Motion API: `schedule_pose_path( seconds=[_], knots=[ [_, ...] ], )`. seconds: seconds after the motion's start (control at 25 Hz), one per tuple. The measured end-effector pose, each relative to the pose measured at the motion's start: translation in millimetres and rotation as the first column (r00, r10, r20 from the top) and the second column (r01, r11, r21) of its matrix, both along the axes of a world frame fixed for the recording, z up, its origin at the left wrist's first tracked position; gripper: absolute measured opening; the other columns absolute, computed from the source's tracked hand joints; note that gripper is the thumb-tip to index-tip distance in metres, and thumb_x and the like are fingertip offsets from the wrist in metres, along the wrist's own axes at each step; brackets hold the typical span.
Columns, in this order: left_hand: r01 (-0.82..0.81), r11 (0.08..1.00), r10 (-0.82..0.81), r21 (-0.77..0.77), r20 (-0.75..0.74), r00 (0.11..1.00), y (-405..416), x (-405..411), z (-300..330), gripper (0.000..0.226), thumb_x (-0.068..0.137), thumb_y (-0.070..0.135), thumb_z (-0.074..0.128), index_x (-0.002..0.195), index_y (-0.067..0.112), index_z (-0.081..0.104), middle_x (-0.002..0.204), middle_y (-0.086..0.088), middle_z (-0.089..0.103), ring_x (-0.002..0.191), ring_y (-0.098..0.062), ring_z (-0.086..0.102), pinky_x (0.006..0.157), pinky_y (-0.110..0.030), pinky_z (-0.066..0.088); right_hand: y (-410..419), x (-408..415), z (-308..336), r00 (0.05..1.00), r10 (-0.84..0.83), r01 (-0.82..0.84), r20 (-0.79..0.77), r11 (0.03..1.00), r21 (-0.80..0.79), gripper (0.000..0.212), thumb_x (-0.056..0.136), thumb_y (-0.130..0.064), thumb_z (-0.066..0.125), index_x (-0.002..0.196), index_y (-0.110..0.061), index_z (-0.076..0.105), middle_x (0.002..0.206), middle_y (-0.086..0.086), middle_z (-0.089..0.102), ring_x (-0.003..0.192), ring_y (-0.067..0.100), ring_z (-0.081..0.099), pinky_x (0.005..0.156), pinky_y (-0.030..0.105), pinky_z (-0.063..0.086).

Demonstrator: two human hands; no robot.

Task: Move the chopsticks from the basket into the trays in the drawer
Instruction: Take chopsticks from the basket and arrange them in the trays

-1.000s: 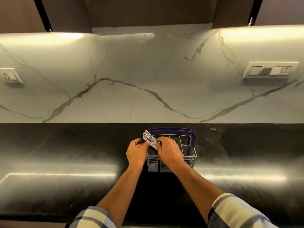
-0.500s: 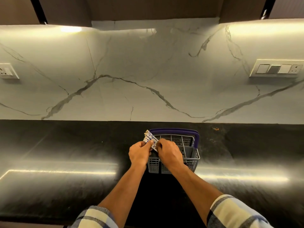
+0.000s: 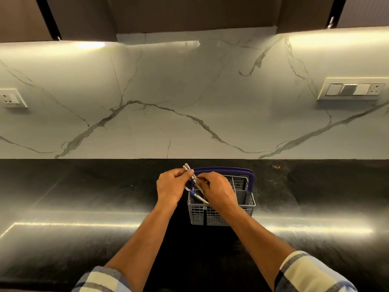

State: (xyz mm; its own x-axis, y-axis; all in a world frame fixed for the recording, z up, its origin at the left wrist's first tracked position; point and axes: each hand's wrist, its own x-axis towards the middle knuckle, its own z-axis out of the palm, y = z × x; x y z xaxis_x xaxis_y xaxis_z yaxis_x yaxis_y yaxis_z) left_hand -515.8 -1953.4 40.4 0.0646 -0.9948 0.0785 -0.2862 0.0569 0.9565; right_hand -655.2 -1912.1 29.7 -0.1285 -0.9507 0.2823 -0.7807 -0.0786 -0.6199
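A white socket plate (image 3: 11, 98) sits on the veined marble wall (image 3: 189, 98) at far left, above the dark polished surface (image 3: 73, 197). Nearer the middle, the left hand (image 3: 171, 186) hovers just left of the basket, its grip clenched round a small bunch of blue-and-white patterned chopsticks (image 3: 188, 168) whose tops poke out above the knuckles, tilted up and to the left. Below that hand, another chopstick (image 3: 196, 196) lies slanted across the basket's front left compartment, its pale tip pointing down and right. The right hand (image 3: 217, 189) is over the basket's left half, fingers curled and pinching at the same bunch, touching the left hand's fingertips; whether it holds a separate stick I cannot quite tell. The grey slotted basket (image 3: 244, 207) stands upright on the surface, its purple handle (image 3: 250, 180) arching over the back and right side. Both forearms come up from striped sleeves (image 3: 305, 272) at the bottom. A switch panel (image 3: 353, 89) is fixed to the wall at far right.
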Motion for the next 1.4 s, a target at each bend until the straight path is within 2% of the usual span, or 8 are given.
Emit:
schedule_pose_path(
  seconds=[0.08, 0.2, 0.36, 0.48, 0.56, 0.64, 0.96, 1.4],
  knots=[
    [0.036, 0.997, -0.037, -0.062, -0.018, 0.999, -1.5, 8.5, 23.8, 0.011, 0.080, 0.038, 0.079, 0.084, 0.028, 0.081, 0.073, 0.012, 0.077, 0.072, 0.004, 0.071, 0.070, -0.017, 0.049, 4.8, -0.2, 11.3, 1.000, 0.006, -0.004, 0.024, 0.997, -0.078, 0.023, 0.099, -0.032, 0.053, 0.107, -0.019, 0.071, 0.094, 0.000, 0.071, 0.080, 0.014, 0.063, 0.071, 0.030, 0.052],
    [0.202, 0.970, -0.223, -0.131, -0.164, 0.961, 3.5, 20.7, 73.6, 0.005, 0.082, 0.027, 0.079, 0.079, 0.031, 0.080, 0.083, 0.001, 0.080, 0.084, -0.017, 0.077, 0.081, -0.033, 0.060, 11.4, -3.3, 34.4, 0.991, 0.039, -0.022, 0.127, 0.991, -0.132, 0.022, 0.098, -0.031, 0.057, 0.110, -0.021, 0.072, 0.088, -0.003, 0.071, 0.072, 0.011, 0.063, 0.066, 0.030, 0.056],
    [0.303, 0.894, -0.367, -0.330, -0.152, 0.918, 20.0, 36.3, 137.6, 0.011, 0.083, 0.021, 0.076, 0.083, 0.031, 0.081, 0.086, -0.001, 0.080, 0.083, -0.020, 0.077, 0.075, -0.031, 0.063, 26.2, -7.9, 72.6, 0.956, 0.071, -0.037, 0.286, 0.992, -0.123, 0.020, 0.094, -0.031, 0.063, 0.109, -0.023, 0.073, 0.075, -0.009, 0.068, 0.052, 0.001, 0.053, 0.050, 0.013, 0.044],
    [0.360, 0.866, -0.426, -0.347, -0.137, 0.894, 36.0, 46.5, 163.5, 0.013, 0.085, 0.017, 0.075, 0.083, 0.029, 0.081, 0.084, -0.003, 0.080, 0.078, -0.021, 0.077, 0.068, -0.027, 0.062, 52.1, -9.9, 96.1, 0.914, 0.177, -0.157, 0.366, 0.984, -0.084, 0.018, 0.091, -0.031, 0.067, 0.106, -0.025, 0.075, 0.077, -0.011, 0.073, 0.063, 0.004, 0.064, 0.064, 0.018, 0.054],
    [0.414, 0.860, -0.461, -0.297, -0.109, 0.880, 43.9, 48.4, 164.1, 0.013, 0.085, 0.014, 0.075, 0.081, 0.025, 0.081, 0.081, -0.004, 0.079, 0.072, -0.019, 0.077, 0.065, -0.026, 0.062, 72.1, -12.4, 97.3, 0.866, 0.265, -0.283, 0.424, 0.959, -0.022, 0.015, 0.088, -0.031, 0.070, 0.100, -0.027, 0.077, 0.084, -0.008, 0.077, 0.076, 0.009, 0.071, 0.076, 0.023, 0.059],
    [0.462, 0.860, -0.489, -0.216, -0.092, 0.868, 52.3, 46.4, 152.7, 0.011, 0.084, 0.012, 0.075, 0.081, 0.020, 0.080, 0.079, -0.006, 0.079, 0.068, -0.017, 0.076, 0.063, -0.025, 0.062, 90.2, -13.3, 84.4, 0.815, 0.294, -0.369, 0.500, 0.928, 0.057, 0.012, 0.085, -0.033, 0.072, 0.093, -0.027, 0.079, 0.087, -0.002, 0.077, 0.078, 0.012, 0.072, 0.076, 0.024, 0.060],
    [0.577, 0.802, -0.571, 0.154, -0.088, 0.816, 83.3, 33.2, 70.5, 0.016, 0.085, 0.015, 0.074, 0.099, 0.007, 0.076, 0.089, -0.013, 0.079, 0.074, -0.018, 0.077, 0.064, -0.023, 0.062, 145.1, -10.5, -21.4, 0.597, 0.126, -0.433, 0.793, 0.882, 0.185, 0.026, 0.080, -0.030, 0.076, 0.094, -0.009, 0.078, 0.096, 0.013, 0.077, 0.093, 0.027, 0.074, 0.082, 0.033, 0.060],
    [0.599, 0.688, -0.549, 0.410, -0.246, 0.799, 135.4, 27.0, -61.2, 0.006, 0.089, 0.012, 0.072, 0.091, 0.012, 0.077, 0.084, -0.012, 0.078, 0.074, -0.020, 0.076, 0.063, -0.028, 0.062, 223.3, 6.6, -128.6, 0.624, -0.193, -0.344, 0.758, 0.802, 0.488, 0.016, 0.085, -0.025, 0.073, 0.095, -0.013, 0.078, 0.093, 0.007, 0.078, 0.090, 0.022, 0.075, 0.085, 0.036, 0.060]
  ],
)
